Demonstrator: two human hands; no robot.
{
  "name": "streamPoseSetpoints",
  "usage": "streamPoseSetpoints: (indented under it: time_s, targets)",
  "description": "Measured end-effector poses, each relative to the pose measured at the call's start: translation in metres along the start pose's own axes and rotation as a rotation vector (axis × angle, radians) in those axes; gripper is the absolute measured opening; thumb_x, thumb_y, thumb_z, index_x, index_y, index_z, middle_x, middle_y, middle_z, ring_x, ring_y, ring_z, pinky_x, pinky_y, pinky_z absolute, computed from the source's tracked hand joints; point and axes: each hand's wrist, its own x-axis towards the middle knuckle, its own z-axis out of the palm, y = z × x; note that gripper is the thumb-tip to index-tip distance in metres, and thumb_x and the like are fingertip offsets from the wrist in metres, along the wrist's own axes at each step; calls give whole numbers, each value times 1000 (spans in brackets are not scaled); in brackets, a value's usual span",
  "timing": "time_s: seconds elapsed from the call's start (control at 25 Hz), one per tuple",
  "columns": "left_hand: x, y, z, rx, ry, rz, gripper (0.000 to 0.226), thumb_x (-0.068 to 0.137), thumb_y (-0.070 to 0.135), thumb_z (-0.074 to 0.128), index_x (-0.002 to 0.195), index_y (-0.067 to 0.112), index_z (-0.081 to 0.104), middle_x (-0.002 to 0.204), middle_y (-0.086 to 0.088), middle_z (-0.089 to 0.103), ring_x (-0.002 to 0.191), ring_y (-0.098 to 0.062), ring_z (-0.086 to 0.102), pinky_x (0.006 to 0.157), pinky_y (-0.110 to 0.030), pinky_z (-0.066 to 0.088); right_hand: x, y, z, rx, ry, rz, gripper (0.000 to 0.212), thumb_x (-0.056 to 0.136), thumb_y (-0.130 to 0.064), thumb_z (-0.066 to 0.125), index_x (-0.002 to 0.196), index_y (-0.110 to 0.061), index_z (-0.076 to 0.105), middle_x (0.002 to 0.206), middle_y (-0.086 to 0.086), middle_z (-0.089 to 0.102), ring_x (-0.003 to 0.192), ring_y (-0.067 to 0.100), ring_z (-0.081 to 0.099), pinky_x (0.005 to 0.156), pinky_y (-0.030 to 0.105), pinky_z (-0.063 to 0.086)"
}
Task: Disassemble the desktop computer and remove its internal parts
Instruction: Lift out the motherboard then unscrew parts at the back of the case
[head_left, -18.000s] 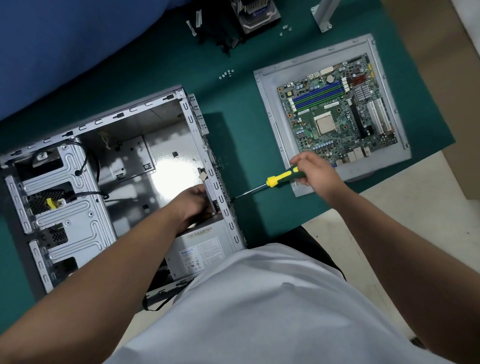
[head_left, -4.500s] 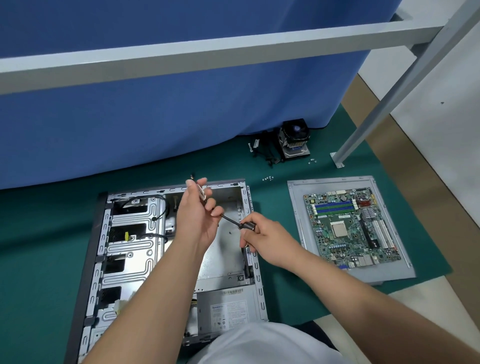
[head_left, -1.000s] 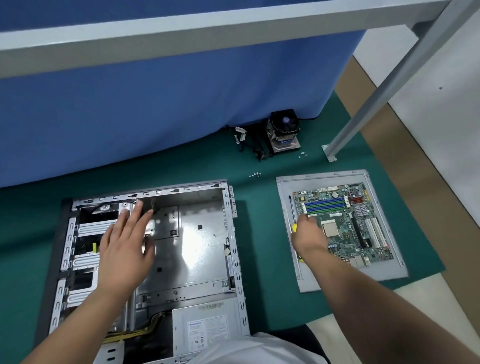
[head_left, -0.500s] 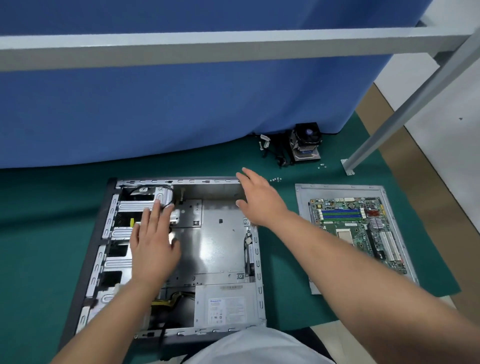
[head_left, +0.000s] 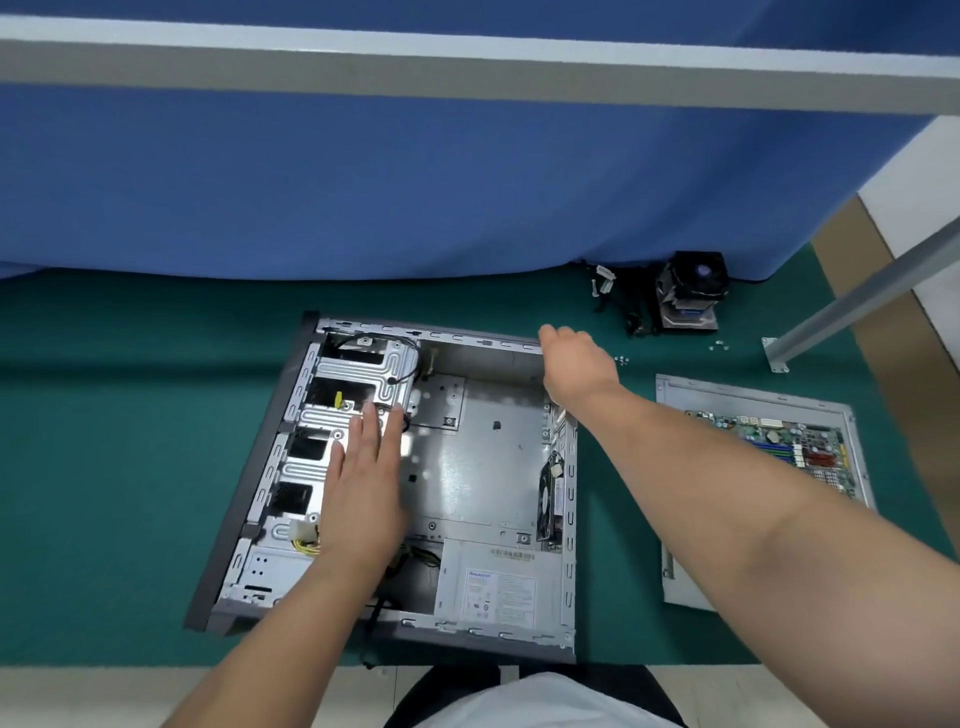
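The open grey computer case (head_left: 483, 467) lies on its side on the green mat, turned slightly clockwise. Inside it are the drive cage (head_left: 358, 379) at the left, a power supply (head_left: 498, 582) at the near right and a black rear fan (head_left: 550, 501). My left hand (head_left: 363, 478) lies flat with straight fingers on the drive cage edge and case floor. My right hand (head_left: 574, 364) grips the case's far right corner, fingers curled over the rim. The removed motherboard (head_left: 779, 447) lies on a grey side panel (head_left: 675, 467) to the right.
A CPU cooler (head_left: 691, 291) with loose cables (head_left: 608, 291) stands at the back by the blue curtain. Small screws (head_left: 621, 359) lie on the mat near the case corner. A metal frame leg (head_left: 831, 317) slants down at the right. The table's front edge runs just below the case.
The right hand has moved onto the case's far right corner and the case has turned slightly clockwise on the mat. The left hand stays flat inside by the drive cage.
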Motion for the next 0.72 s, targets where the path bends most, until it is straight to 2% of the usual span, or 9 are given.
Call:
streamPoseSetpoints:
  time_s: [0.12,0.28,0.36,0.44,0.48,0.6,0.72]
  targets:
    - [8,-1,-6,8,-26,49,121,82,-12,61,161,30,-21,171,-4,-18,158,-22,-13,129,-38,-2,-11,12,0,13,-14,12,50,75,12,50,120,-12,47,110,12,56,90,27,41,68,41,38]
    - [32,0,-19,-3,-35,163,120,79,-15,55,162,39,-12,171,3,-12,159,-19,-7,129,-38,5,-40,38,7,43,-36,86,42,80,8,49,118,-11,46,113,12,56,96,30,49,69,40,42]
    - [46,3,-23,14,-30,207,118,80,-15,54,162,43,-7,172,4,-7,159,-22,2,127,-38,22,-55,48,10,58,-44,123,38,85,2,52,121,-10,46,116,13,56,103,32,54,71,39,43]
    - [63,7,-26,39,-34,230,116,79,-16,52,163,44,-2,173,5,0,159,-25,10,112,-37,46,-71,57,13,70,-51,148,37,88,-1,54,124,-8,46,119,14,56,107,33,56,73,38,43]
    - [71,9,-28,57,-39,238,115,78,-16,53,163,44,2,173,5,5,158,-25,13,105,-36,51,-79,60,15,86,-56,155,37,89,-1,53,125,-7,45,119,15,57,107,33,57,74,37,43]
    - [96,16,-36,114,-47,274,108,77,-17,54,163,38,18,171,3,18,157,-25,20,102,-39,51,-107,63,20,151,-83,169,33,92,-4,50,124,-8,43,117,13,57,102,30,56,73,36,42]
    - [121,25,-44,169,-48,340,99,80,-16,50,160,38,27,171,6,20,156,-24,21,106,-40,46,-128,58,26,232,-135,204,25,93,-6,47,117,-11,41,107,10,56,89,27,49,70,36,42]
